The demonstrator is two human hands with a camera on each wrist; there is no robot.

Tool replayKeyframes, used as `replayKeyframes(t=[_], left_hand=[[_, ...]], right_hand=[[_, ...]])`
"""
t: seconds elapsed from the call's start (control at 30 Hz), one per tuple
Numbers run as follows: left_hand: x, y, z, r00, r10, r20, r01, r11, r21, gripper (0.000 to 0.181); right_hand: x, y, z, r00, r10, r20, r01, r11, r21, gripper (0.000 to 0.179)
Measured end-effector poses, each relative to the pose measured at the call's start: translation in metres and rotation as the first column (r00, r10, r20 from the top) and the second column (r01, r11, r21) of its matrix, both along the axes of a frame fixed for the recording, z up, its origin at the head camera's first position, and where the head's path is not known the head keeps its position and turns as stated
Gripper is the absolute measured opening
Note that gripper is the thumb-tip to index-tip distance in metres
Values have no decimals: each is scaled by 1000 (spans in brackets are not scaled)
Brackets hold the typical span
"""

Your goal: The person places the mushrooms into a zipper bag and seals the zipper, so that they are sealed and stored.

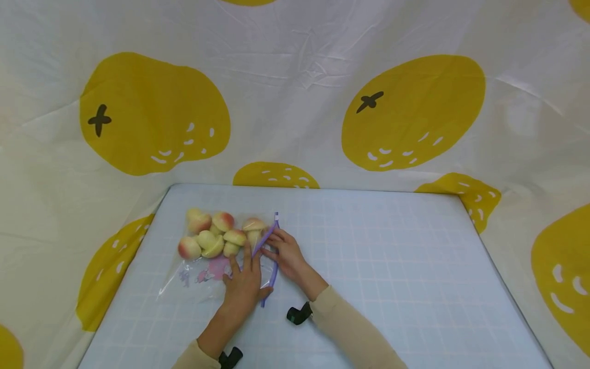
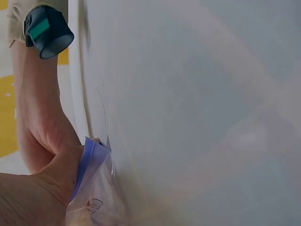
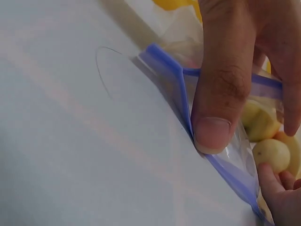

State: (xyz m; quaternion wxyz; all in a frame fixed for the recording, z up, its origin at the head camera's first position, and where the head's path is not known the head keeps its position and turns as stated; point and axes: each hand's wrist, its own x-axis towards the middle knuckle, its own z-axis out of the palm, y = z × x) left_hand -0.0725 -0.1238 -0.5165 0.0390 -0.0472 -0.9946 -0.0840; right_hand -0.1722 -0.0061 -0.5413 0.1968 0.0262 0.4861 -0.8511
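A clear zip bag [image 1: 203, 282] with a purple closure strip [image 1: 273, 277] lies on the table. Inside are several pale yellow, red-tinged mushroom-shaped pieces [image 1: 236, 237]. My left hand [image 1: 241, 284] rests on the bag with its fingers spread, its thumb beside the strip. At the bag's parted mouth is my right hand [image 1: 286, 253]. In the right wrist view, the right thumb [image 3: 221, 99] extends straight against one strip, and the other strip passes behind it. Left-hand fingers [image 3: 277, 188] show beside the pieces. The left wrist view shows the bag's purple edge [image 2: 89, 160] against a hand.
The light grid-patterned table [image 1: 392, 266] extends to the right of the bag. Behind it hangs a white curtain [image 1: 286, 118] printed with yellow fruit. Each wrist bears a black camera [image 1: 299, 313].
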Motion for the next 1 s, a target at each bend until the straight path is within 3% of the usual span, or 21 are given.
replayKeyframes(t=[0.3, 0.6, 1.0], left_hand=[[2, 0, 2, 1000, 24, -11, -24, 1000, 2, 106], [0, -1, 0, 1000, 7, -6, -7, 1000, 16, 106], [0, -2, -1, 1000, 3, -2, -3, 1000, -6, 103]], right_hand=[[-6, -4, -2, 996, 82, -40, -83, 997, -11, 46], [-14, -11, -8, 999, 29, 37, -23, 989, -147, 58], [-13, -13, -8, 999, 16, -31, -18, 995, -93, 65]])
